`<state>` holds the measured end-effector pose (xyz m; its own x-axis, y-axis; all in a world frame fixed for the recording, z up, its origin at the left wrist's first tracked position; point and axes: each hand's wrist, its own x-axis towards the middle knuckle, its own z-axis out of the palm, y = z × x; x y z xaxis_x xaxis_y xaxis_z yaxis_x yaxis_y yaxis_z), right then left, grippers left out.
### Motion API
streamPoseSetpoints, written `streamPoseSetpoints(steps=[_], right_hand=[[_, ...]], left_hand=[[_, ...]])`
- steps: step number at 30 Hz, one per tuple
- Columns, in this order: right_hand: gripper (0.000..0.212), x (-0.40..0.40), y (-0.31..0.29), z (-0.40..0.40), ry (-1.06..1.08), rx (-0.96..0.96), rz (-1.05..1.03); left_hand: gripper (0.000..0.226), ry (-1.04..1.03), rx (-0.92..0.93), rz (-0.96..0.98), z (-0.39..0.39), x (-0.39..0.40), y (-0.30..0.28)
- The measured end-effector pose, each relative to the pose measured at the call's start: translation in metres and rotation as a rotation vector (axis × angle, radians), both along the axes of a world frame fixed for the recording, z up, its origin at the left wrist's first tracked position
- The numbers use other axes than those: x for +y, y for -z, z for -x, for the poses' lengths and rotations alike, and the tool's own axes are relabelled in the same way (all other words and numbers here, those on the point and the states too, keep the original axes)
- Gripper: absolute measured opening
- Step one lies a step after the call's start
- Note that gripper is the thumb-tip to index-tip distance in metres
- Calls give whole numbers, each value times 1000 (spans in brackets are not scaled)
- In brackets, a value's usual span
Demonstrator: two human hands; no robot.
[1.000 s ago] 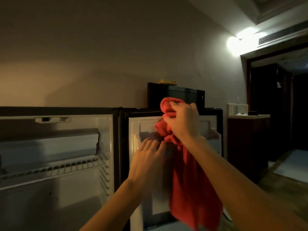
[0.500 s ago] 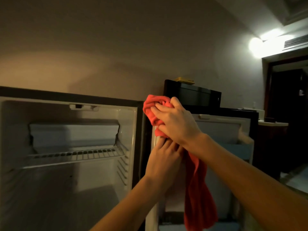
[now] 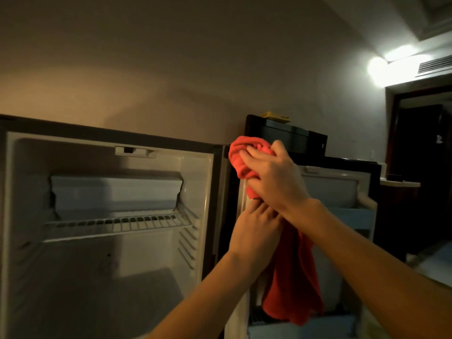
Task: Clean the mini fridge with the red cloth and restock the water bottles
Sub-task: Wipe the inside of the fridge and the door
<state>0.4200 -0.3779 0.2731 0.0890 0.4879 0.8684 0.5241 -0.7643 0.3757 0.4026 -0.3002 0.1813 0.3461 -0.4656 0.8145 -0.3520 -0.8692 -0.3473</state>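
The right hand (image 3: 274,178), fingers clamped on the bunched red cloth (image 3: 247,155), has moved to the fridge door's (image 3: 342,192) top-left corner at frame centre. The left hand (image 3: 255,231) apparently braces the door, fingers hidden. Wiping continues; no bottles visible.

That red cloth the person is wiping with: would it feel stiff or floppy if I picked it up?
Probably floppy: the red cloth hangs in loose folds below the right hand that grips its bunched top. Likely light too, since one hand holds it up against the fridge door with no visible strain. Its fuzzy look suggests it would not slip easily.
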Motion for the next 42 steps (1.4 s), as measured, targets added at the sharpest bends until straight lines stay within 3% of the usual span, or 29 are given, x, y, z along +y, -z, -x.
streamPoseSetpoints(steps=[7,13,16,23,28,32,36,42], right_hand=[[51,-100,-5,-30,164,80,-160],[27,-208,-8,-42,305,296,-417],[41,-226,-5,-45,333,355,-485],[39,-181,5,-39,91,318,-524],[44,-107,2,-2,-97,157,-437],[46,-37,2,26,-202,113,-340],[38,23,23,37,-55,270,-189],[43,69,78,43,309,183,-61]], left_hand=[[48,-24,-26,2,-6,0,-2],[62,-145,27,-39,-6,2,-1],[69,-213,48,-40,-7,1,3],[73,-233,53,-151,8,16,10],[74,-125,99,-138,30,54,38],[57,-139,153,-83,47,94,73],[48,-258,262,5,65,137,103],[50,-325,322,85,77,172,135]])
